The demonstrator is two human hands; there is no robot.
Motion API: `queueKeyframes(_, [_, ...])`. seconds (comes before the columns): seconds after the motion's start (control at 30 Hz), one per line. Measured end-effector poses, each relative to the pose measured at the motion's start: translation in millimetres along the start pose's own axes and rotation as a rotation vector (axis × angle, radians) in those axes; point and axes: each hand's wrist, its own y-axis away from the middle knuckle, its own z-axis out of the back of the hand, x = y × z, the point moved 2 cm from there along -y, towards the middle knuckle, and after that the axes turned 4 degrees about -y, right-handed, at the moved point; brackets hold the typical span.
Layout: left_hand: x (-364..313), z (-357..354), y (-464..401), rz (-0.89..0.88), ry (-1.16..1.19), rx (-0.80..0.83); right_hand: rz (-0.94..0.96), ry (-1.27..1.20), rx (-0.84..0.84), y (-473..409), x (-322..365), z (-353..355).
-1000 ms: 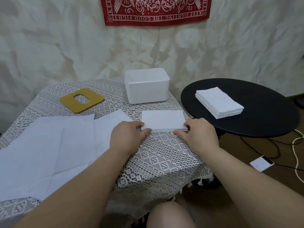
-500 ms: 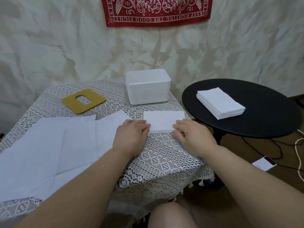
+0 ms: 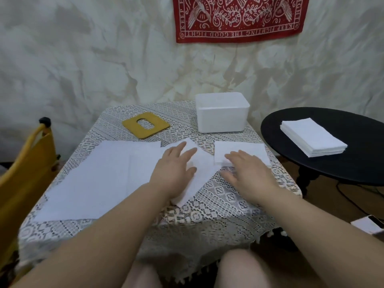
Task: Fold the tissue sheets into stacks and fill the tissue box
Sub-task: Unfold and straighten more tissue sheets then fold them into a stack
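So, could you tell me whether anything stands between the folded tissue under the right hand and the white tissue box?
Nothing visible does. Only bare lace tablecloth lies between the folded tissue under the right hand and the open tissue box; its yellow lid lies off to the left.

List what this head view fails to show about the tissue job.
- Tissue box interior: its near wall hides whether any tissues lie inside.
- Sheet count in the folded stack on the black round table: layers too fine.
- Folded tissue: right hand covers its near edge.
- White object on the floor: cut off by the right edge.
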Motion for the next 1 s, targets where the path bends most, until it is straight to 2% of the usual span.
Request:
queueKeyframes(0.17, [79.6,27.6,37.8,0.175,0.000,-0.081,0.132,-0.179,0.113,-10.1,81.4,-12.9])
queueKeyframes(0.27, [112.8,35.6,59.6,0.263,-0.028,-0.027,0.171,-0.240,0.200,-16.0,113.5,-27.4])
queueKeyframes(0.4, [128.5,26.9,80.3,0.260,-0.023,0.062,0.151,-0.295,0.239,-21.8,128.5,-38.7])
queueKeyframes(0.63, [130.3,12.3,85.2,0.221,-0.034,0.001,0.149,-0.370,0.142,-20.8,136.4,-35.3])
queueKeyframes(0.87, [124.8,22.0,77.3,0.243,-0.005,-0.061,0.272,-0.181,0.046,-20.4,136.1,-35.3])
queueKeyframes(0.93, [122.1,25.3,74.3,0.223,-0.011,-0.114,0.208,-0.138,0.027,-25.8,124.5,-27.3])
queueKeyframes(1.0, [119.1,28.0,71.0,0.211,-0.007,-0.149,0.039,-0.071,-0.063,-35.1,105.1,-17.0])
